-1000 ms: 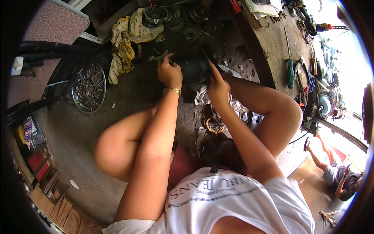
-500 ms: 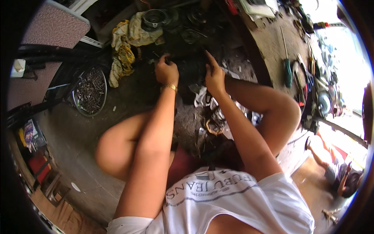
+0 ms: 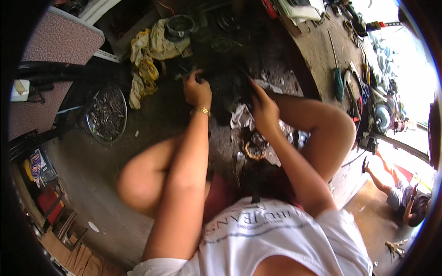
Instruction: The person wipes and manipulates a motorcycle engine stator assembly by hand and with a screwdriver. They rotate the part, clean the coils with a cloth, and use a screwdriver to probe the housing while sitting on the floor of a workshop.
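My left hand (image 3: pixel 198 94), with a gold-coloured watch or bracelet (image 3: pixel 201 111) on its wrist, is closed at a dark bulky object (image 3: pixel 223 87) in the shadow between my knees. What its curled fingers grip is too dark to name. To the right, my right hand (image 3: pixel 265 112) is slightly blurred, its fingers bent along something dark and slender that points away from me. The kind of that thing cannot be made out. Beneath the right forearm lie crumpled white scraps (image 3: pixel 241 117) and a tan ring (image 3: pixel 256 151).
A round basin (image 3: pixel 123 127) of small metal pieces stands left. Beyond it are a yellowish cloth (image 3: pixel 146 71) and a round metal part (image 3: pixel 180 25). A workbench (image 3: pixel 317 50) at right bears a green-handled screwdriver (image 3: pixel 339 84) and scissors (image 3: pixel 364 94). Another person (image 3: pixel 405 200) is at far right.
My right hand has drawn back toward me and slightly right, away from the dark object. My left hand stays nearly in place. The view has shifted slightly.
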A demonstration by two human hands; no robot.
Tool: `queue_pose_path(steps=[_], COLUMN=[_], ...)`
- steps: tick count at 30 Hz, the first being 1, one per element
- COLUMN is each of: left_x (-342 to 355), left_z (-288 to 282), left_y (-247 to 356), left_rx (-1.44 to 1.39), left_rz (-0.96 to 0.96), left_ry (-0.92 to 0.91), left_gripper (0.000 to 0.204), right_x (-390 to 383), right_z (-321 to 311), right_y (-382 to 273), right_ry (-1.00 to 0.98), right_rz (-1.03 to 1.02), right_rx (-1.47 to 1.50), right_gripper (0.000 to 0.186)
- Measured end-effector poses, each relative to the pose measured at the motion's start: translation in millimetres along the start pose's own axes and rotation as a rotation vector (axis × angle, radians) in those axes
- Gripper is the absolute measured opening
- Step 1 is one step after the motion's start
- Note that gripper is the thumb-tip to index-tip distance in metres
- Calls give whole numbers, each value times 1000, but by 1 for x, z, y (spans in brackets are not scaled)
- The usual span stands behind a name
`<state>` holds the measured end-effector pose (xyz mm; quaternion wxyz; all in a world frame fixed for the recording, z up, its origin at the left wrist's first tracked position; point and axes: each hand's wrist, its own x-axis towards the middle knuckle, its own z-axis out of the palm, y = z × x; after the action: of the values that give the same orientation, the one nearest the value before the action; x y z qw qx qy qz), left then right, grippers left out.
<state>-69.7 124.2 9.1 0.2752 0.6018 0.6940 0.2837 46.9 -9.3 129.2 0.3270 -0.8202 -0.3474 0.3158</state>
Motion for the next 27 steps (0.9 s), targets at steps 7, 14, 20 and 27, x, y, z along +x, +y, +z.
queue_pose_path(steps=[7, 14, 20, 27], left_x=[-11, 6, -2, 3], left_z=[7, -6, 10, -2], left_y=[26, -1, 26, 7], left_rx=[10, 6, -7, -65], left_rz=[41, -80, 9, -32], left_ry=[-41, -16, -63, -6], left_gripper=[25, 27, 31, 27], right_x=[36, -49, 71, -15], right_z=[12, -48, 26, -19], right_y=[1, -5, 25, 30], right_ry=[-10, -33, 152, 32], right_rz=[129, -186, -245, -96], right_rx=[-23, 0, 23, -16], right_gripper=[53, 50, 45, 48])
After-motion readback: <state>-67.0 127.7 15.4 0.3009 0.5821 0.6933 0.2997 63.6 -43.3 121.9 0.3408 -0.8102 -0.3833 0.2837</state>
